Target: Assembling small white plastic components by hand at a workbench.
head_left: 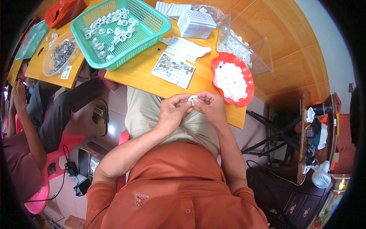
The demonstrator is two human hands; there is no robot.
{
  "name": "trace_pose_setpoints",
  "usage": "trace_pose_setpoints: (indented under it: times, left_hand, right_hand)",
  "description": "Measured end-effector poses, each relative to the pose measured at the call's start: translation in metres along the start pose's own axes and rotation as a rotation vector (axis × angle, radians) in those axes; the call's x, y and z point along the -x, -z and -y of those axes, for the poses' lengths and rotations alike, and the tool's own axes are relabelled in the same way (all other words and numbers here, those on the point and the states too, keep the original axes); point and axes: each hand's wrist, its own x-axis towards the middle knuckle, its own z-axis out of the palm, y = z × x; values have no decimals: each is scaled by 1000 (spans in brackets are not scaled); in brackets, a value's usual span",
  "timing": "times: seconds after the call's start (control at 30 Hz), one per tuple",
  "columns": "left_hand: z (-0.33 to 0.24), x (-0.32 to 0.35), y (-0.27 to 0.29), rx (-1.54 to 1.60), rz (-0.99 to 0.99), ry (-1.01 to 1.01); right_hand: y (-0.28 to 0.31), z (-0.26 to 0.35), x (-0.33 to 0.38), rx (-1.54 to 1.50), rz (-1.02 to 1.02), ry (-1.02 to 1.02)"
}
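Left hand (173, 112): thumb and fingers pinching small round white piece (192, 99), near front edge of tabletop (131, 79). Right hand (211, 108): pinching same piece, opposite side. Step, apparently: two-handed fingertip work. Next move seemingly calls for steady, light grip.

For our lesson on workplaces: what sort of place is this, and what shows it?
Probably a small home workshop: a green basket of small white parts, a white tray of small grey pieces, and dark wooden drawers at the right.
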Motion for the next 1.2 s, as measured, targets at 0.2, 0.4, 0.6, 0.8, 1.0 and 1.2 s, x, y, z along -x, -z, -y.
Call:
trace_pose_setpoints:
  times: [0.2, 0.4, 0.6, 0.8, 1.0, 1.2]
  left_hand:
    - [-4, 1, -2, -27, -3, -22]
    - [-7, 2, -3, -9, -21, -70]
    - [-13, 4, -9, 14, -33, -27]
    - [-11, 5, -8, -4, -61, -50]
    - [-7, 8, -8, -38, -42, -19]
    - [-4, 7, -6, -32, -51, 2]
  right_hand:
    - [1, -1, 2, 180, 17, 131]
    - [-3, -1, 3, 147, 21, 188]
    - [9, 9, 2, 296, 82, 230]
    - [47, 50, -31, 187, -171, 255]
    - [122, 108, -109, 179, -492, 363]
    - [144, 127, -140, 152, -517, 274]
